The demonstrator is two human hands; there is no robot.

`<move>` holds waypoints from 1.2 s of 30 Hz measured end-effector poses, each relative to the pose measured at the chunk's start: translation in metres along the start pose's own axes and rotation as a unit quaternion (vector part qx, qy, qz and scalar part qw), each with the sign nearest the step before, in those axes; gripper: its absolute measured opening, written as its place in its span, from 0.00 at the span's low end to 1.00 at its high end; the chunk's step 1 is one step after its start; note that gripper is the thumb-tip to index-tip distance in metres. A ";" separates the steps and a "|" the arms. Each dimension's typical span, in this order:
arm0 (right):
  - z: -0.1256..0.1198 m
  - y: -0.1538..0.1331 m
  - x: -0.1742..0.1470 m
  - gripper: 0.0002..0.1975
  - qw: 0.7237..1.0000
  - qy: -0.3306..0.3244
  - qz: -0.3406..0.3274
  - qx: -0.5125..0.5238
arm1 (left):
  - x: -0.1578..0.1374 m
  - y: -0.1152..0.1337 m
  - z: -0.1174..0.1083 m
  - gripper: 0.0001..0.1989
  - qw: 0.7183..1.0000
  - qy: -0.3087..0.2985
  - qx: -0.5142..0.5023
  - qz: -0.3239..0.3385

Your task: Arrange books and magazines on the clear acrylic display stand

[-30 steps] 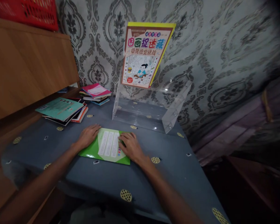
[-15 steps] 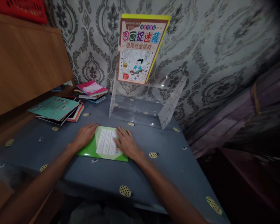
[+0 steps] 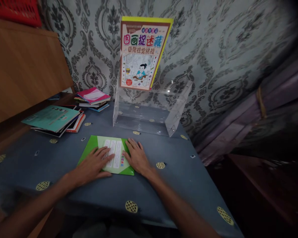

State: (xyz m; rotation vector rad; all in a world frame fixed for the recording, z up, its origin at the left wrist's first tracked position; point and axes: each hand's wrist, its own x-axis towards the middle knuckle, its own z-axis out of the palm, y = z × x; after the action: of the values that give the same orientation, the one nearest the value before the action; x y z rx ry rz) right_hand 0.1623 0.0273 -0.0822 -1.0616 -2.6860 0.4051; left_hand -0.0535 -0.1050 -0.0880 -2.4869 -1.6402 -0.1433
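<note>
A green book (image 3: 89, 147) with white text panels lies flat near the middle of the table. Across its near left part rests my left hand (image 3: 93, 165), fingers spread and the thumb by the near edge. My right hand (image 3: 137, 157) lies on the book's right edge with its fingers stretched out. Behind the book stands a clear acrylic rack (image 3: 144, 124) with stepped shelves. Upright in the rack's upper left part is a picture book (image 3: 141, 54) with a brown and yellow border and colourful Chinese lettering.
On the left sits a stack of books (image 3: 52, 117), a teal one on top. Another stack (image 3: 93, 96), topped by a pink book, is near the wall. A wooden cabinet (image 3: 27, 66) carries a red basket (image 3: 17, 11). A purple curtain (image 3: 233, 129) hangs at the right.
My left hand has moved from the book's far left edge toward me and onto its near part. My right hand stays at the right edge. The view has shifted slightly.
</note>
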 end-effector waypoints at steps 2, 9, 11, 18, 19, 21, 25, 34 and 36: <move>0.001 0.004 -0.001 0.26 1.000 0.011 -0.010 0.019 | -0.001 0.001 0.002 0.32 1.000 0.008 0.023 0.010; 0.000 0.020 0.003 0.27 0.976 0.068 -0.015 0.206 | -0.001 0.005 -0.011 0.16 1.000 0.000 0.000 0.030; -0.003 0.025 0.004 0.33 0.950 0.090 0.001 0.299 | 0.006 0.003 -0.024 0.14 0.996 0.007 -0.081 -0.037; -0.012 0.034 0.009 0.34 0.806 0.179 0.067 0.561 | 0.037 -0.004 -0.079 0.20 0.907 0.150 -0.333 -0.210; -0.013 0.034 0.010 0.30 0.785 0.194 0.067 0.585 | 0.039 -0.005 -0.084 0.21 0.892 0.153 -0.363 -0.222; -0.014 0.033 0.011 0.26 0.738 0.207 0.067 0.639 | 0.044 -0.005 -0.090 0.22 0.850 0.151 -0.437 -0.252; -0.015 0.025 0.009 0.26 0.675 0.105 0.050 0.729 | 0.054 -0.003 -0.091 0.23 0.710 0.188 -0.604 -0.311; -0.020 0.029 0.005 0.22 0.690 0.036 0.080 0.718 | 0.065 0.001 -0.040 0.24 0.585 0.203 -0.685 -0.383; -0.019 0.034 0.006 0.23 0.717 0.028 0.089 0.691 | 0.058 -0.006 -0.024 0.23 0.673 0.161 -0.613 -0.381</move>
State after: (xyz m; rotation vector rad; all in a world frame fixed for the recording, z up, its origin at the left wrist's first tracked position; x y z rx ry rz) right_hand 0.1850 0.0591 -0.0756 -0.6930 -1.3666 1.8992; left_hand -0.0357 -0.0546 -0.0537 -1.6694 -2.7436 -2.2726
